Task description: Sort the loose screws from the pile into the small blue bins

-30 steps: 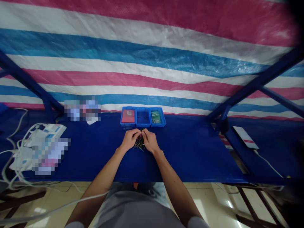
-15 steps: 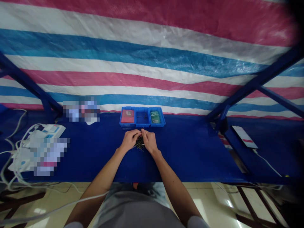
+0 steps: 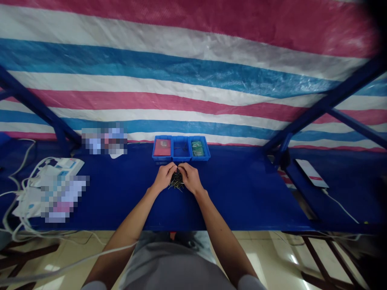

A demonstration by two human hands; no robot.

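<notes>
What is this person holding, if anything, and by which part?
That cannot be told: the left grip and right grip nearly meet by the pile of thin pieces, but anything between them is too small to make out.

No legible text, label, brand, number or sign anywhere. Clock from view centre. Phone [image 3: 311, 174], between 3 and 4: pale screen with a red band, any characters too small to read. Power strip [image 3: 71, 166], between 8 and 9: blue patch on it, can't tell if it's a label. Lower pixelated patch [image 3: 67, 197], between 8 and 9: scrambled, unreadable. Upper pixelated patch [image 3: 106, 139], about 9: same.
</notes>
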